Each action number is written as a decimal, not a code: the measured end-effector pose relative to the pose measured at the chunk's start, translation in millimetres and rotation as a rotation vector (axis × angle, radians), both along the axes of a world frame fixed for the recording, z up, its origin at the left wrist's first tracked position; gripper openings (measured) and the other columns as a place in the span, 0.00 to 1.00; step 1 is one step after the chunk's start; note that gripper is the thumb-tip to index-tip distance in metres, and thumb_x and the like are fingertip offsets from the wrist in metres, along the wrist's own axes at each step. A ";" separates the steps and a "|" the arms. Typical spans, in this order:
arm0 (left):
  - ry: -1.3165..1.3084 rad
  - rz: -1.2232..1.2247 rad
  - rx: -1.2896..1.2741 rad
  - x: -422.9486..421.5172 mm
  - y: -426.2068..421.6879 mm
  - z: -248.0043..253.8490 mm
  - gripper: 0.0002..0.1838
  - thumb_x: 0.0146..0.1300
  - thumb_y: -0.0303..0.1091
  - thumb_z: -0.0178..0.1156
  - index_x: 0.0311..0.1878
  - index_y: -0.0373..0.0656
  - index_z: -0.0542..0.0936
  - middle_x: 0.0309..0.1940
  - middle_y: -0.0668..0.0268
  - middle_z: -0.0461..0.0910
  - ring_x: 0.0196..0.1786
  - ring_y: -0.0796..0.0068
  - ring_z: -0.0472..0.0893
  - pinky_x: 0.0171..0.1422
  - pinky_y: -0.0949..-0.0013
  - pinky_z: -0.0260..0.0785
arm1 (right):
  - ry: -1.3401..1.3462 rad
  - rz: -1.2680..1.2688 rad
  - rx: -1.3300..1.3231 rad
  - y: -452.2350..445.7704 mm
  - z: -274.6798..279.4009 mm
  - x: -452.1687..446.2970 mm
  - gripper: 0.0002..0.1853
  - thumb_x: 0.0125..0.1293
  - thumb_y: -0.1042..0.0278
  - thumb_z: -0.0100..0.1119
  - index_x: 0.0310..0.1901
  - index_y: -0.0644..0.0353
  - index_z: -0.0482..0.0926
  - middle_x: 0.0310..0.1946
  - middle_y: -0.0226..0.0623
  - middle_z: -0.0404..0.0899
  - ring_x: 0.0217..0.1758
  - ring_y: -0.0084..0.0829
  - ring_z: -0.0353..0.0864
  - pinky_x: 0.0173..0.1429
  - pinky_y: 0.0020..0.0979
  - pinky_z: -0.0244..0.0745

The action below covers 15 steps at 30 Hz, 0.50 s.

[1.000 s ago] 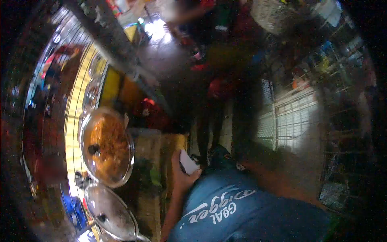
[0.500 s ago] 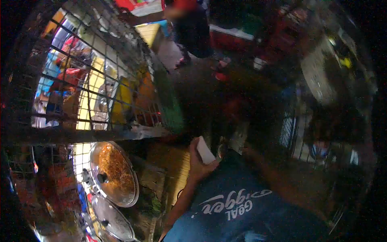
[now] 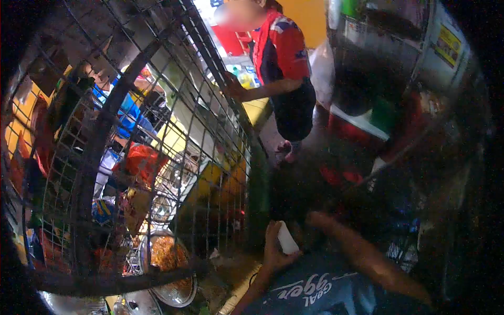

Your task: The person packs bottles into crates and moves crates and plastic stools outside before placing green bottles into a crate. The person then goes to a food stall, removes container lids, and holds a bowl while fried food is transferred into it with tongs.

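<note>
My left hand [image 3: 275, 251] is closed around a white flat object [image 3: 287, 239], held in front of the dark blue shirt [image 3: 315, 289] with white lettering. My right forearm reaches forward from the lower right, and my right hand [image 3: 319, 220] is in dim light near the middle. Its fingers are too dark to make out, and so is anything in them. To the left of my left hand, behind wire mesh, stands a lidded pan [image 3: 170, 257] of orange-brown food.
A dark wire mesh panel [image 3: 131, 100] fills the left side. Beyond its edge a person in a red and dark shirt [image 3: 286, 52] stands with a hand at the mesh. Other people [image 3: 123, 107] show through the mesh. A red and white box [image 3: 357, 126] lies at the right.
The view has swung, bringing the mesh and the standing person nearer the middle. The lidded pans now sit lower. My left hand still holds the white object, and my right forearm shows more clearly.
</note>
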<state>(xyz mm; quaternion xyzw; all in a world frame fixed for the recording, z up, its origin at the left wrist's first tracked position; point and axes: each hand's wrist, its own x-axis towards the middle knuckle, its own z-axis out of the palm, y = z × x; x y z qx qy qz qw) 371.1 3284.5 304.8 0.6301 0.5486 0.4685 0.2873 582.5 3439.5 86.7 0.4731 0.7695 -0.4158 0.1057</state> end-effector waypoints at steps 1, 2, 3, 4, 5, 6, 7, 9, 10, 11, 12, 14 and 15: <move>-0.012 0.021 -0.006 -2.3 15.6 8.2 0.59 0.38 0.50 0.79 0.71 0.39 0.56 0.67 0.48 0.58 0.70 0.50 0.61 0.73 0.52 0.53 | 0.008 0.006 -0.007 14.2 -1.9 -6.6 0.19 0.58 0.55 0.58 0.46 0.59 0.82 0.42 0.43 0.83 0.44 0.45 0.82 0.50 0.44 0.76; -0.023 0.028 -0.019 -7.3 29.0 13.8 0.58 0.38 0.49 0.79 0.71 0.39 0.57 0.67 0.48 0.58 0.70 0.50 0.61 0.73 0.52 0.53 | 0.010 0.006 -0.007 28.4 -2.8 -10.5 0.19 0.58 0.55 0.58 0.46 0.59 0.82 0.42 0.44 0.83 0.44 0.45 0.82 0.50 0.44 0.76; -0.028 0.012 -0.023 -16.1 40.0 13.5 0.58 0.38 0.49 0.79 0.71 0.39 0.57 0.67 0.48 0.58 0.70 0.50 0.61 0.73 0.52 0.53 | 0.014 0.000 -0.007 43.9 0.0 -12.0 0.19 0.58 0.55 0.58 0.46 0.59 0.82 0.42 0.44 0.83 0.44 0.45 0.82 0.50 0.44 0.76; -0.061 0.060 -0.028 -21.4 53.5 8.9 0.58 0.39 0.47 0.78 0.71 0.39 0.56 0.68 0.49 0.58 0.70 0.51 0.60 0.73 0.52 0.53 | 0.017 -0.004 0.002 59.1 3.9 -12.9 0.19 0.59 0.55 0.58 0.46 0.59 0.82 0.42 0.44 0.83 0.44 0.45 0.82 0.50 0.44 0.76; -0.101 0.109 -0.039 -25.7 63.0 10.7 0.58 0.39 0.46 0.78 0.71 0.38 0.56 0.68 0.49 0.57 0.70 0.51 0.60 0.73 0.53 0.53 | 0.023 -0.009 0.017 74.2 10.2 -13.3 0.19 0.59 0.55 0.58 0.46 0.59 0.82 0.42 0.44 0.83 0.45 0.45 0.82 0.51 0.44 0.76; -0.121 0.096 -0.043 -32.1 76.2 13.7 0.58 0.39 0.46 0.78 0.71 0.38 0.56 0.68 0.49 0.57 0.70 0.51 0.60 0.73 0.53 0.53 | 0.029 -0.017 0.034 90.1 15.9 -12.6 0.19 0.59 0.55 0.58 0.46 0.59 0.82 0.42 0.44 0.83 0.45 0.45 0.82 0.51 0.44 0.76; -0.138 0.134 -0.062 -39.5 87.4 20.5 0.57 0.39 0.45 0.78 0.71 0.37 0.56 0.67 0.50 0.58 0.70 0.52 0.60 0.73 0.54 0.54 | 0.035 -0.033 0.059 106.1 22.9 -10.7 0.19 0.59 0.55 0.58 0.46 0.59 0.82 0.42 0.44 0.83 0.45 0.45 0.82 0.51 0.43 0.76; -0.172 0.129 -0.147 -46.5 104.7 14.8 0.57 0.39 0.45 0.78 0.70 0.36 0.57 0.67 0.51 0.59 0.70 0.53 0.60 0.73 0.54 0.54 | 0.024 -0.084 0.109 136.9 29.1 2.7 0.19 0.59 0.55 0.58 0.46 0.59 0.82 0.42 0.45 0.83 0.45 0.45 0.82 0.51 0.43 0.76; -0.171 0.162 -0.071 -49.1 115.0 -1.0 0.57 0.39 0.45 0.78 0.70 0.36 0.57 0.66 0.51 0.59 0.69 0.53 0.61 0.73 0.55 0.54 | 0.006 -0.120 0.124 149.7 35.3 12.2 0.19 0.59 0.55 0.58 0.46 0.59 0.82 0.42 0.45 0.83 0.45 0.45 0.82 0.51 0.43 0.76; -0.159 0.198 0.001 -51.3 122.1 -10.0 0.57 0.39 0.45 0.78 0.70 0.35 0.56 0.65 0.52 0.60 0.69 0.53 0.62 0.73 0.56 0.54 | -0.013 -0.164 0.124 160.3 38.4 24.8 0.19 0.59 0.56 0.58 0.46 0.59 0.82 0.42 0.45 0.83 0.45 0.45 0.82 0.51 0.43 0.76; -0.160 0.170 -0.054 -53.2 128.2 -3.8 0.57 0.39 0.45 0.78 0.70 0.35 0.56 0.65 0.52 0.60 0.69 0.53 0.62 0.73 0.56 0.54 | -0.033 -0.215 0.120 170.3 40.9 38.3 0.19 0.59 0.56 0.58 0.46 0.59 0.82 0.42 0.45 0.83 0.45 0.45 0.82 0.51 0.43 0.76; -0.020 0.171 -0.087 -56.7 147.2 8.9 0.58 0.37 0.45 0.78 0.70 0.34 0.56 0.63 0.52 0.63 0.67 0.53 0.64 0.72 0.56 0.55 | -0.077 -0.300 0.098 181.3 42.4 63.1 0.18 0.59 0.56 0.58 0.46 0.59 0.82 0.42 0.45 0.83 0.45 0.44 0.82 0.51 0.43 0.76; -0.020 0.166 -0.106 -60.8 158.2 2.1 0.58 0.37 0.45 0.78 0.70 0.34 0.56 0.63 0.52 0.63 0.67 0.53 0.64 0.72 0.56 0.55 | -0.100 -0.325 0.083 184.6 41.3 72.7 0.18 0.59 0.56 0.57 0.46 0.59 0.82 0.42 0.46 0.83 0.45 0.44 0.82 0.51 0.43 0.76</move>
